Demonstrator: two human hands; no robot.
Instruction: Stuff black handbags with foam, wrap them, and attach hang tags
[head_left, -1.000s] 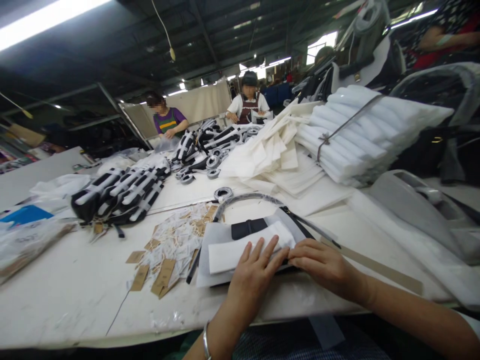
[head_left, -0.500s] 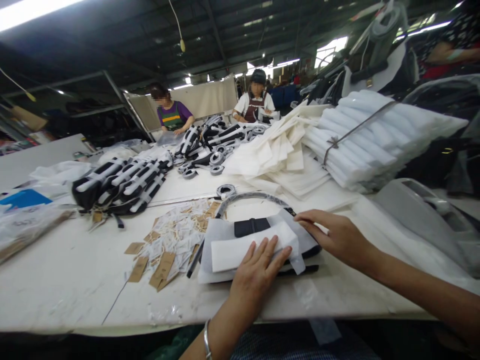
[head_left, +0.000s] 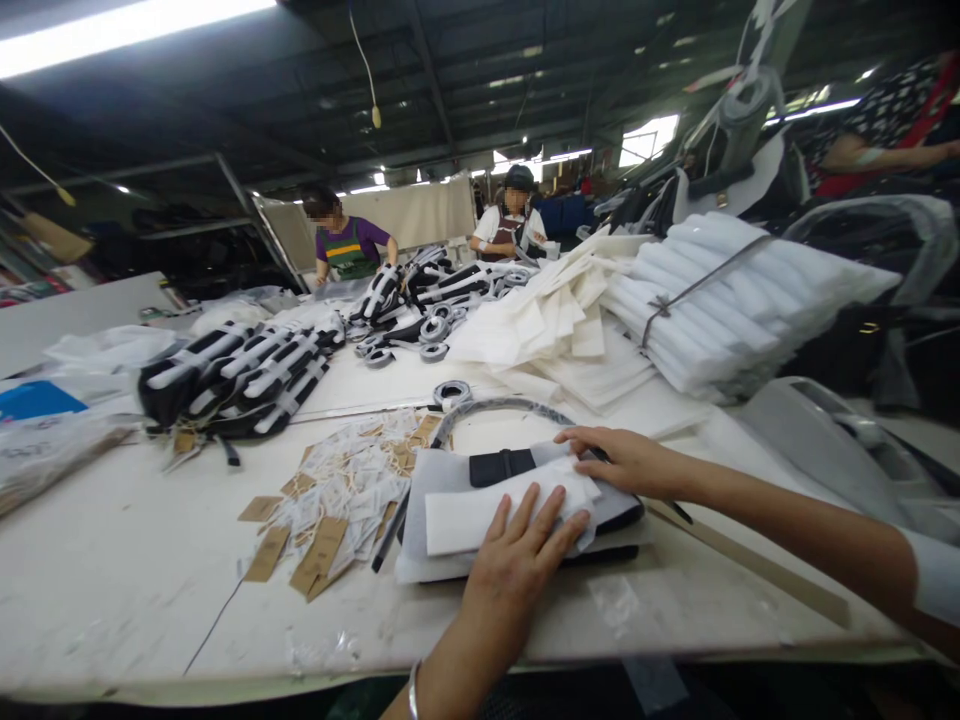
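In front of me lies a handbag (head_left: 624,512) in pale grey wrap, with a dark buckled strap (head_left: 501,463) across its front and a wrapped, arched handle (head_left: 495,404) at the back. A white foam sheet (head_left: 457,520) rests on the bag. My left hand (head_left: 517,565) lies flat on this sheet, fingers spread. At the bag's upper right, my right hand (head_left: 619,460) has its fingers drawn together over the wrap's edge. A dark bit shows by its fingers, and a thin dark tip (head_left: 679,512) pokes out below the hand; what it grips is unclear.
Left of the bag are piled paper tags (head_left: 322,550) with strings. Wrapped black bags (head_left: 240,375) stand farther left. Behind are loose foam sheets (head_left: 540,300) and a tied white bundle (head_left: 735,300). Two people (head_left: 352,245) work across the table; a flat brown strip (head_left: 757,565) lies right.
My right hand has moved left, farther over the bag. The loose end that hung down at the sheet's right is now tucked in. My left hand stays flat. The view has shifted slightly.
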